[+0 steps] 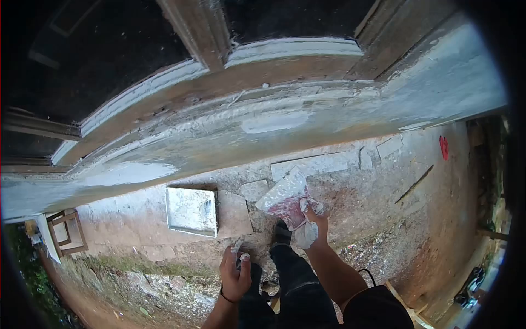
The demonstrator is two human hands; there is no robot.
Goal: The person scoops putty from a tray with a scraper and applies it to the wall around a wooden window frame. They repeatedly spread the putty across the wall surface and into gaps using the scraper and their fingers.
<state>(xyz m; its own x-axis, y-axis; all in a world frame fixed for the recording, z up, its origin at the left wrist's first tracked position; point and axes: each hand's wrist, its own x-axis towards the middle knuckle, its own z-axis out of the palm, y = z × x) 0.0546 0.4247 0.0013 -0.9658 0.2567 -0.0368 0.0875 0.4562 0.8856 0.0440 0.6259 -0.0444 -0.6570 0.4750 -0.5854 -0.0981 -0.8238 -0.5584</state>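
The right hand [313,216], its skin smeared with white, has its fingers closed on the lower right edge of a broad, flat, pink-and-white piece coated in wet-looking white paste [287,197], which it holds tilted above the rough, stained concrete floor [361,219]. The left hand [235,274], white on its fingertips, hangs below and to the left of that piece, well apart from it; its fingers are partly curled, and whether they grip anything cannot be told. A shallow, square, white-crusted tray [192,211] lies on the floor near its wall-side edge, left of the coated piece. Farther left stands a small brown wooden frame [67,233]. A thin dark stick [415,184] and a small red object [444,147] lie toward the floor's far right corner, by the patchy blue-white wall [219,142]. Above the wall runs a brown wooden window frame [285,68] with white-smeared edges.
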